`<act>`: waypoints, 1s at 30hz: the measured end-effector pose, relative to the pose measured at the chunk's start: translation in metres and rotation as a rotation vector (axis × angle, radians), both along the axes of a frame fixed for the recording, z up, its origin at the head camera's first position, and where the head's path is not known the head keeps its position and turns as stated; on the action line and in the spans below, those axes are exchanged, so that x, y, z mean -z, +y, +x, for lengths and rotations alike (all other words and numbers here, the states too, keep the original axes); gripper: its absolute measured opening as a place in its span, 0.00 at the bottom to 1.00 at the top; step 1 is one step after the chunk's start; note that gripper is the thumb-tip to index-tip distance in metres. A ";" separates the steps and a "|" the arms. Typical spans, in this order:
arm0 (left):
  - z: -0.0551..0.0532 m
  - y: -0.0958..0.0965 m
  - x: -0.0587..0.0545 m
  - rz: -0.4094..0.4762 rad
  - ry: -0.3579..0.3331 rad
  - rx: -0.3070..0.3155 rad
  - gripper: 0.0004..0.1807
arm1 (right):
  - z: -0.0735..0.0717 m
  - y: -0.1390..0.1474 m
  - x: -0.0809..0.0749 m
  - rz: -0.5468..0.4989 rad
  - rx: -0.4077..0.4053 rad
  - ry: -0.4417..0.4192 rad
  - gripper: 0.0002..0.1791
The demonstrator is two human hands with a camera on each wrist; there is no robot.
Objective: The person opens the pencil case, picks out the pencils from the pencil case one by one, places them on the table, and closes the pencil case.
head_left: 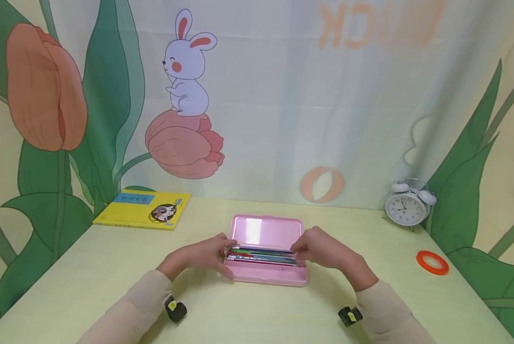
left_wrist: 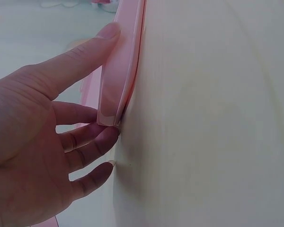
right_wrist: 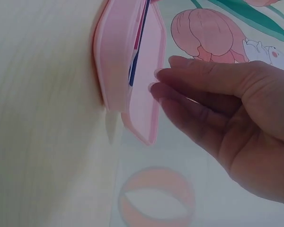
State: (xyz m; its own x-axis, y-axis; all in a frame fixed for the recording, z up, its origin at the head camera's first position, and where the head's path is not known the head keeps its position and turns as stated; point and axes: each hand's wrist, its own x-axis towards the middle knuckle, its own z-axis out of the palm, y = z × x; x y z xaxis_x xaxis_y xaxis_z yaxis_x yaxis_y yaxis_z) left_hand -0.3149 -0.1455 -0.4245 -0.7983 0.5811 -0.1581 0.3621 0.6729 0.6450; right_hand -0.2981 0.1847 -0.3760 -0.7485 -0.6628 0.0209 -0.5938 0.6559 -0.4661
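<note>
A pink pencil case (head_left: 257, 274) lies on the table with its lid (head_left: 278, 231) folded back. Several pencils (head_left: 261, 258) lie lengthwise in it, blue, green and red among their colours. My left hand (head_left: 202, 255) holds the case's left end. In the left wrist view its thumb (left_wrist: 109, 31) lies along the case's wall, and the other fingers reach the corner. At the opposite end, my right hand (head_left: 325, 248) hovers by the pencil tips with fingers loosely bent. In the right wrist view no object shows between its fingertips (right_wrist: 162, 75).
A yellow book (head_left: 140, 210) lies at the back left. On the right stand a white alarm clock (head_left: 406, 209) and, nearer, an orange ring (head_left: 431, 263), possibly a tape roll. A printed curtain (head_left: 265, 95) hangs behind the pale table (head_left: 257, 315).
</note>
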 end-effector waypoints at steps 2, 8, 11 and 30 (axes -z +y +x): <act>0.000 0.000 0.000 -0.002 0.001 0.001 0.53 | -0.002 -0.005 0.002 -0.004 0.012 -0.001 0.08; -0.001 0.002 0.000 0.000 0.012 0.006 0.53 | -0.006 -0.022 0.006 -0.017 0.006 0.006 0.07; -0.001 0.002 0.001 0.001 0.014 0.008 0.53 | -0.007 -0.030 0.008 -0.011 -0.027 0.025 0.07; -0.002 0.000 0.003 -0.009 0.005 -0.002 0.53 | -0.006 -0.043 0.022 0.078 -0.025 0.028 0.12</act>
State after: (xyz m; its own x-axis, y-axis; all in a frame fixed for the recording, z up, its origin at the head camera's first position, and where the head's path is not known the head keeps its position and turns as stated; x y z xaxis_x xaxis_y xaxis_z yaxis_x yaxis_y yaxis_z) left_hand -0.3167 -0.1455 -0.4271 -0.8004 0.5779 -0.1593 0.3640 0.6796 0.6369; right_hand -0.3036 0.1412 -0.3978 -0.7317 -0.6815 -0.0108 -0.6225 0.6747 -0.3967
